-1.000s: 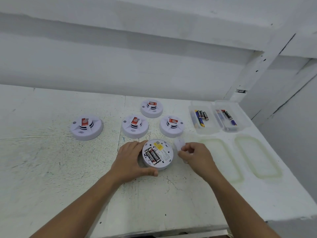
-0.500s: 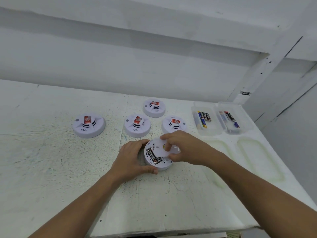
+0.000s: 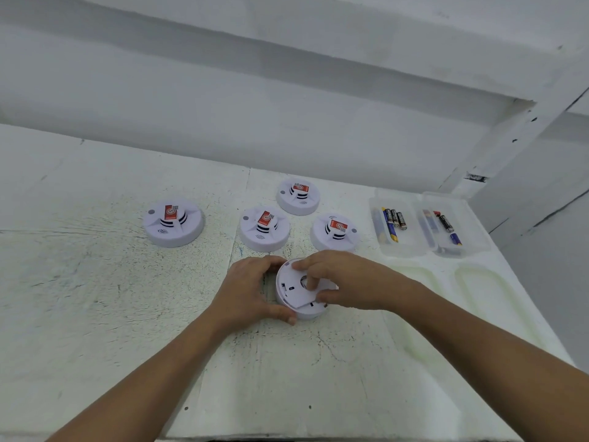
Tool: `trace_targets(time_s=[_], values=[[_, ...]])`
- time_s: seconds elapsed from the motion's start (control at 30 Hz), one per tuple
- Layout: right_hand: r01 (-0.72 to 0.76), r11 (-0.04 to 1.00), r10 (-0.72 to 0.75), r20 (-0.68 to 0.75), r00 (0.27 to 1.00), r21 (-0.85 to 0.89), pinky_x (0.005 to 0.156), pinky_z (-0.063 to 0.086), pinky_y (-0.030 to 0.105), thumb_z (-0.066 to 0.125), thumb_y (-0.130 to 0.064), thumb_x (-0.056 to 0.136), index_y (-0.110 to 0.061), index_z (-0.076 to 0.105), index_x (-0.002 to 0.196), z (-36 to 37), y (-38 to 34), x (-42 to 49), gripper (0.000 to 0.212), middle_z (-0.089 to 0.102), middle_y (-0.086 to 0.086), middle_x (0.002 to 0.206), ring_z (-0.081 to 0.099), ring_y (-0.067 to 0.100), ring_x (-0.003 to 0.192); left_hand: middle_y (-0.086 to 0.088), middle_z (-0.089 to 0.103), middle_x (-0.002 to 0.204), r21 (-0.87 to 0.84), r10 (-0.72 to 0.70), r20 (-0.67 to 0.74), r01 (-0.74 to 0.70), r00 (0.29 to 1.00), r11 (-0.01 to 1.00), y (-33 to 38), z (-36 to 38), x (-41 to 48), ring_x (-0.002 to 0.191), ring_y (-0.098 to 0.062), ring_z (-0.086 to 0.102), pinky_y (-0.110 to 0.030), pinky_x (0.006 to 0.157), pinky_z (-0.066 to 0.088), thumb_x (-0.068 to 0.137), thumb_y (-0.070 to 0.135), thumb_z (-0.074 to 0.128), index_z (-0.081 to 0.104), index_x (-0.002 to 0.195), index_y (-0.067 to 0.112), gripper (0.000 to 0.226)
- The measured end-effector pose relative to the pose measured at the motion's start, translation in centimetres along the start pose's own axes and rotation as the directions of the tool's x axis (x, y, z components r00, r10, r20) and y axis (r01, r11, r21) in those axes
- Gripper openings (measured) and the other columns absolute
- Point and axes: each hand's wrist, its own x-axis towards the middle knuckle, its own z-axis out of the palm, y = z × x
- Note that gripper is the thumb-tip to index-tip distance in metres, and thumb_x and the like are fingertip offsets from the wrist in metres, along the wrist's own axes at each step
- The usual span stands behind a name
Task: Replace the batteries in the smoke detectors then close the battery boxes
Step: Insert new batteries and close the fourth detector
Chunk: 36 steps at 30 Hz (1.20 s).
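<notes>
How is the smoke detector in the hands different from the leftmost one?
The held smoke detector lies back up; the leftmost smoke detector sits face up, red sticker showing. The left hand and right hand hold the first; the leftmost one stands untouched. Both are round and white.

The upturned detector [image 3: 309, 312] lies on the desk [image 3: 95, 314], its cover [image 3: 294, 293] on top. Behind it stand the near-left detector [image 3: 264, 229], the near-right detector [image 3: 334, 232] and, farther back, the rear detector [image 3: 298, 197]; the lone detector [image 3: 173, 223] sits far left. Behind-right of it, the left box [image 3: 393, 248] and the right box [image 3: 473, 239] hold batteries [image 3: 395, 218].
</notes>
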Motion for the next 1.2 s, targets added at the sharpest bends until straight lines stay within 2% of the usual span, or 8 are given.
trace_targets(time_s=[0.2,0.37,0.53,0.63,0.7,0.83,0.97,1.2], values=[[0.006,0.999,-0.006,0.014,1.0,0.036,0.106,0.036,0.031,0.061,-0.011,0.088,-0.011,0.063,0.102,0.1,0.3,0.2,0.015,0.043,-0.008,0.146,0.041,0.012,0.13,0.025,0.059,0.109,0.001,0.006,0.007,-0.006,1.0,1.0,-0.2,0.0,0.2,0.104,-0.001,0.052,-0.038,0.097,0.041,0.032,0.077,0.076,0.054,0.12,0.038,0.098],[0.063,0.998,-0.063,0.018,0.998,0.026,0.109,0.03,0.023,0.058,-0.009,0.089,-0.008,0.063,0.102,0.6,0.8,0.2,0.013,0.038,-0.008,0.149,0.031,0.007,0.138,0.022,0.06,0.111,0.008,0.014,0.008,-0.014,1.0,1.0,-0.3,0.1,0.3,0.105,-0.002,0.052,-0.04,0.098,0.041,0.034,0.077,0.077,0.055,0.122,0.035,0.1],[0.076,0.994,-0.079,0.026,0.997,0.076,0.11,0.033,0.026,0.057,-0.007,0.09,-0.007,0.062,0.103,0.8,1.3,0.4,0.014,0.037,-0.009,0.15,0.028,0.006,0.14,0.021,0.059,0.112,0.01,-0.001,0.011,0.001,1.0,1.0,-0.2,0.0,0.2,0.107,-0.003,0.052,-0.039,0.099,0.04,0.033,0.078,0.075,0.055,0.122,0.034,0.102],[0.068,0.992,-0.069,0.001,0.998,0.107,0.108,0.034,0.022,0.058,-0.005,0.089,-0.008,0.063,0.107,0.9,1.8,0.5,0.019,0.039,-0.012,0.148,0.03,0.003,0.139,0.023,0.057,0.113,0.014,-0.015,0.019,0.015,1.0,1.0,-0.1,0.0,0.2,0.108,-0.002,0.049,-0.035,0.101,0.038,0.032,0.077,0.075,0.053,0.123,0.037,0.102],[0.069,0.993,-0.069,-0.007,0.998,0.094,0.107,0.034,0.02,0.057,-0.006,0.089,-0.01,0.06,0.118,1.0,2.0,0.5,0.03,0.038,-0.014,0.148,0.029,0.001,0.138,0.024,0.056,0.114,0.02,-0.024,0.024,0.023,0.999,1.0,-0.1,0.0,0.1,0.108,0.0,0.047,-0.032,0.101,0.036,0.033,0.076,0.076,0.053,0.124,0.037,0.102],[0.06,0.987,-0.06,-0.005,0.998,0.151,0.104,0.04,0.029,0.055,-0.005,0.09,-0.019,0.055,0.128,1.2,2.0,0.3,0.041,0.04,-0.017,0.147,0.03,0.002,0.138,0.024,0.054,0.115,0.026,-0.038,0.037,0.037,0.999,0.999,0.0,-0.1,0.2,0.109,0.002,0.044,-0.026,0.102,0.031,0.032,0.078,0.074,0.051,0.125,0.037,0.103],[0.115,0.985,-0.12,0.028,0.992,0.132,0.109,0.034,0.029,0.05,-0.003,0.093,-0.036,0.048,0.135,1.2,1.8,0.2,0.053,0.03,-0.014,0.153,0.017,0.0,0.143,0.023,0.053,0.117,0.018,-0.06,0.044,0.059,0.997,0.998,0.0,-0.1,0.1,0.112,0.001,0.041,-0.021,0.101,0.025,0.031,0.078,0.072,0.051,0.125,0.037,0.105],[0.169,0.982,-0.174,0.052,0.983,0.08,0.116,0.023,0.027,0.045,-0.003,0.096,-0.033,0.044,0.14,2.2,2.5,0.1,0.053,0.016,-0.014,0.156,0.0,-0.005,0.143,0.029,0.049,0.115,0.013,-0.071,0.059,0.07,0.996,0.997,0.1,-0.1,0.1,0.112,0.004,0.039,-0.01,0.099,0.018,0.029,0.079,0.071,0.046,0.122,0.044,0.103]])
